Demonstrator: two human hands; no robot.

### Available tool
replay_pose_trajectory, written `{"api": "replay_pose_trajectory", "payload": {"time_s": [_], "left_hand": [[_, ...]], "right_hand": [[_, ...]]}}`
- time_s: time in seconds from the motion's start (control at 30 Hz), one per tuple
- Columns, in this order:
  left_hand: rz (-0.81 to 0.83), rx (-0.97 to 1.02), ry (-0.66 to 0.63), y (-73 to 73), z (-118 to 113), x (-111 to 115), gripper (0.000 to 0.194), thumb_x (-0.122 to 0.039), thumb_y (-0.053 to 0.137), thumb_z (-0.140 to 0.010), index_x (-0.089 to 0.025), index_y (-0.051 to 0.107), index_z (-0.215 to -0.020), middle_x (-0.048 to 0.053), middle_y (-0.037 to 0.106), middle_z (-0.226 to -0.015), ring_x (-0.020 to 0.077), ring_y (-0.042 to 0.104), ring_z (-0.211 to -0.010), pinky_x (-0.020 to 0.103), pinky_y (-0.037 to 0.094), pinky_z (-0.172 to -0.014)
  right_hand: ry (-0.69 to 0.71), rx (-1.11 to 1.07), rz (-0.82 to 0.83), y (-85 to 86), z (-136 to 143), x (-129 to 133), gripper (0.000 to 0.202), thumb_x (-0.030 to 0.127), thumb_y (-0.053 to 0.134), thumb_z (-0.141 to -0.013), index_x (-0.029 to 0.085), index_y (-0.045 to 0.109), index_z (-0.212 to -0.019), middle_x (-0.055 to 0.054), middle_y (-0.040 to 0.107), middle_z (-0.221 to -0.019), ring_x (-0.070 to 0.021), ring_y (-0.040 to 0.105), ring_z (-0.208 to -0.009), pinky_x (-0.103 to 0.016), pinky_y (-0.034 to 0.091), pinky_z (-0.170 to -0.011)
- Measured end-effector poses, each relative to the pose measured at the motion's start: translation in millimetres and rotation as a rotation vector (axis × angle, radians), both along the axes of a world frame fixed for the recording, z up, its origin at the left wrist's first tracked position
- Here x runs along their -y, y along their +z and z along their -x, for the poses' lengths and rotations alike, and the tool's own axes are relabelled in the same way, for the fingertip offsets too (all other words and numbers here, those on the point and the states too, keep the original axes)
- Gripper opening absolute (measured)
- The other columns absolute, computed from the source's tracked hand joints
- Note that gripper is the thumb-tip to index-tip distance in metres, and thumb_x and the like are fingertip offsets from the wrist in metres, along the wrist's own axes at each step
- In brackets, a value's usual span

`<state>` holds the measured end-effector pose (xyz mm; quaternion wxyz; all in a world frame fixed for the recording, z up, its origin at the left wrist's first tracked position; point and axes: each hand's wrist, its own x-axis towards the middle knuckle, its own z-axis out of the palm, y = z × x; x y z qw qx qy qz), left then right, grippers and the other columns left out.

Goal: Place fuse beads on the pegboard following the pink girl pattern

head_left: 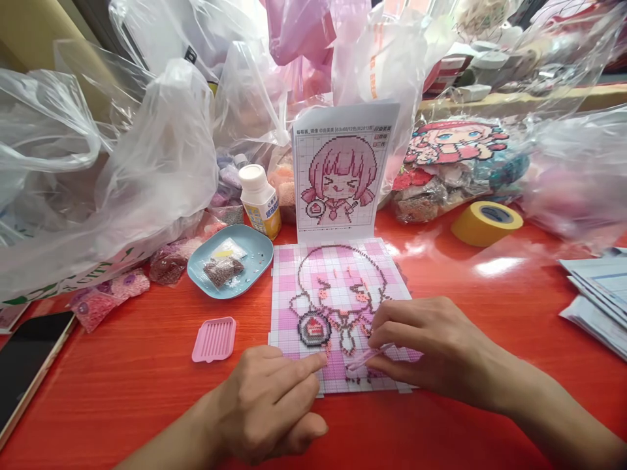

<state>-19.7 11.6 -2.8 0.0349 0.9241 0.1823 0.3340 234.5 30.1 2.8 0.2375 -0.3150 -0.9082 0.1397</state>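
Observation:
A square pegboard (287, 258) with pink and white checks lies on the red table, carrying small beads that outline a cartoon figure. My left hand (274, 398) points with its index finger outstretched, the tip at the board's lower part below the round cake motif (314, 328); its other fingers are bent and hold nothing visible. In my right hand (421, 336), thumb and fingers pinch pink tweezers (365, 356) over the lower right of the board. Their tips are close to the beads; whether a bead sits between them I cannot tell. Behind the board stands a printed pattern sheet (337, 176).
Left of the board are a blue plate (264, 251) with bead bags, a pink ridged tray (214, 339), a white bottle (259, 199) and a phone (32, 365). Yellow tape (470, 225) and papers (597, 294) lie right. Plastic bags (166, 143) crowd the back.

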Motion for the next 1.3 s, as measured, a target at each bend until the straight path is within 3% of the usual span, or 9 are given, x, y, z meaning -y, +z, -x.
{"api": "replay_pose_trajectory", "payload": {"time_s": [1.3], "left_hand": [[-0.013, -0.013, 0.002, -0.1, 0.1, 1.9, 0.047, -0.027, 0.026, -0.099, -0.01, 0.061, -0.074, 0.013, 0.076, -0.081, 0.0142, 0.064, -0.048, 0.028, 0.04, -0.037]], "right_hand": [[-0.062, -0.046, -0.049, -6.0, 2.4, -1.8, 0.015, 0.027, 0.059, -0.088, 0.017, 0.059, -0.077, 0.0, 0.058, -0.067, -0.0094, 0.052, -0.057, -0.023, 0.036, -0.051]]}}
